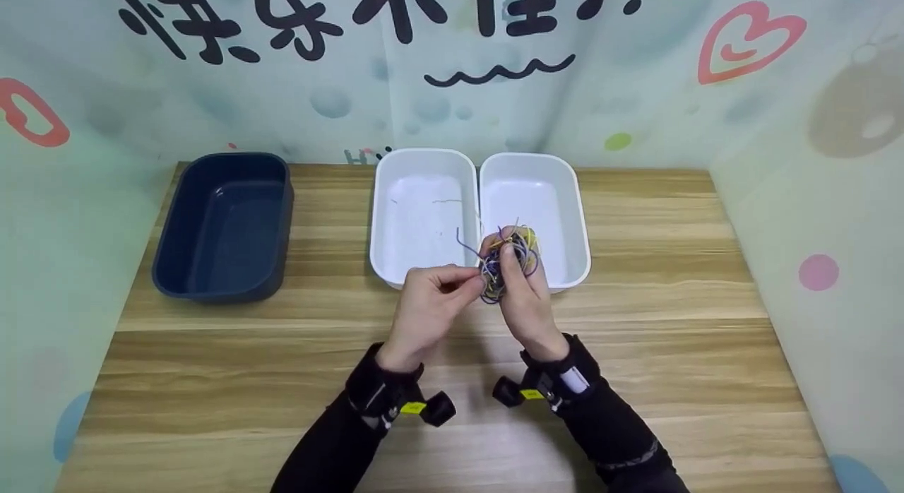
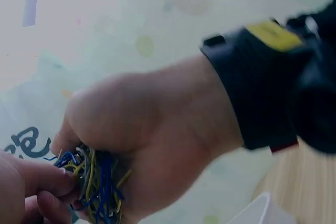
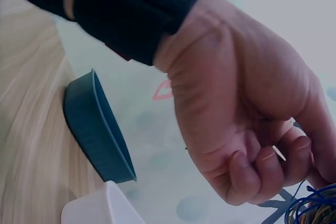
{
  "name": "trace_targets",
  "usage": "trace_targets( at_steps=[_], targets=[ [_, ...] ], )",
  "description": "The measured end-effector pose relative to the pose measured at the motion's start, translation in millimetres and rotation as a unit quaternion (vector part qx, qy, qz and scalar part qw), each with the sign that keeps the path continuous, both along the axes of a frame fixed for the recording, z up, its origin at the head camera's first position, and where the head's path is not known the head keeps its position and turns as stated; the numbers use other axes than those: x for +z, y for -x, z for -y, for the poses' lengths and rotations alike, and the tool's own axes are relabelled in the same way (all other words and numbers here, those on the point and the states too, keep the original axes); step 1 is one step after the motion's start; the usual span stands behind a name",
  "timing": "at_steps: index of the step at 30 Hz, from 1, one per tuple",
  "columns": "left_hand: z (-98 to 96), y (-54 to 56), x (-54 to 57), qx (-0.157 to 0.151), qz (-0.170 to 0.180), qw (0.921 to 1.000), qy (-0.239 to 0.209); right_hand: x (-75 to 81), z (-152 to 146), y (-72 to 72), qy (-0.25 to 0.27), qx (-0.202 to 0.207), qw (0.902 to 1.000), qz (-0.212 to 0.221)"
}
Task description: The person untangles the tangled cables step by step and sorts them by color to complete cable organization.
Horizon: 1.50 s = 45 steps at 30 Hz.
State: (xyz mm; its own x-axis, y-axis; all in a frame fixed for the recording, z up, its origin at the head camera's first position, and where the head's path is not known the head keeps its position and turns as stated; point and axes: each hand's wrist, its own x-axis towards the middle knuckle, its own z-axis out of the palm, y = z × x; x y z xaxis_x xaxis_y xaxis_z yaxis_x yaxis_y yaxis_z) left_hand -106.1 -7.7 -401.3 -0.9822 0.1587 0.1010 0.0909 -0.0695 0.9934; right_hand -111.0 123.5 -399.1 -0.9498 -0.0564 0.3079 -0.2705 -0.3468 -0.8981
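In the head view, a tangled bundle of thin wires (image 1: 492, 280), blue, yellow and grey-white, sits in my right hand (image 1: 528, 306), thumb pressed over it. Fingers and thumb of my left hand (image 1: 432, 313) pinch at the bundle's left side, and a loose blue wire end sticks up above them. The left wrist view has the right hand (image 2: 152, 114) curled round the wires (image 2: 102, 187), with left-hand fingertips (image 2: 50, 177) touching them. In the right wrist view, my left hand (image 3: 252, 93) has its fingers curled in, next to the bundle (image 3: 315, 208) at the corner.
Behind the hands stand two white bins side by side, a left one (image 1: 378, 224) with a few thin strands in it and a right one (image 1: 583, 224) partly hidden by my right hand. A navy bin (image 1: 279, 267) stands at the far left of the wood-grain table (image 1: 212, 380). A printed curtain (image 1: 339, 126) encloses the table.
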Motion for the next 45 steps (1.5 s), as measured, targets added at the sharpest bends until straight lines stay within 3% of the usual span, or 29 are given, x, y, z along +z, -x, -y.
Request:
trace_targets(
  at_steps=[4,6,9,14,18,23,29,32,34,36,37,42,44,45],
  targets=[
    [0.4,4.3,-0.2,0.004,0.087,0.9954,-0.039,-3.7,0,1.1,-0.029,0.004,0.9994,-0.02],
    [1.0,5.8,0.0,0.006,0.102,0.9939,-0.043,-4.8,0,1.7,-0.044,0.007,0.9983,-0.039],
    [1.2,6.7,0.0,0.012,0.094,0.9941,-0.052,-5.6,0,2.6,-0.069,0.006,0.9953,-0.068],
    [-1.5,4.4,-0.8,0.027,0.043,0.9953,-0.082,-4.8,0,2.9,-0.055,-0.004,0.9958,-0.073],
    [-4.7,1.6,-3.1,0.025,0.006,0.9938,-0.108,-2.2,2,1.6,0.017,0.004,0.9994,-0.031],
    [-7.6,-0.9,-7.3,0.034,-0.076,0.9928,-0.086,1.8,3,-2.0,0.114,0.023,0.9927,0.034],
    [-9.6,-4.3,-10.3,0.05,-0.171,0.9806,-0.082,5.9,4,-5.5,0.167,0.03,0.9825,0.076],
    [-10.3,-4.1,-12.0,0.051,-0.219,0.9707,-0.083,8.5,3,-6.6,0.186,0.043,0.9768,0.097],
    [-10.3,-2.8,-14.1,0.057,-0.271,0.9586,-0.068,10.7,3,-7.3,0.196,0.052,0.972,0.119],
    [-9.9,-1.2,-15.9,0.069,-0.335,0.9393,-0.033,13.0,3,-7.7,0.202,0.06,0.9676,0.139],
    [-9.4,-0.3,-16.6,0.076,-0.369,0.9263,-0.012,14.1,2,-7.9,0.204,0.062,0.9657,0.148],
    [-5.7,4.5,-16.3,0.102,-0.519,0.8462,0.062,16.7,2,-7.8,0.209,0.07,0.9577,0.185],
    [-4.1,6.5,-15.7,0.1,-0.559,0.8203,0.069,17.0,2,-7.8,0.215,0.072,0.9538,0.198],
    [-3.5,7.3,-15.5,0.098,-0.571,0.812,0.068,17.2,2,-7.8,0.215,0.073,0.9529,0.201]
  ],
)
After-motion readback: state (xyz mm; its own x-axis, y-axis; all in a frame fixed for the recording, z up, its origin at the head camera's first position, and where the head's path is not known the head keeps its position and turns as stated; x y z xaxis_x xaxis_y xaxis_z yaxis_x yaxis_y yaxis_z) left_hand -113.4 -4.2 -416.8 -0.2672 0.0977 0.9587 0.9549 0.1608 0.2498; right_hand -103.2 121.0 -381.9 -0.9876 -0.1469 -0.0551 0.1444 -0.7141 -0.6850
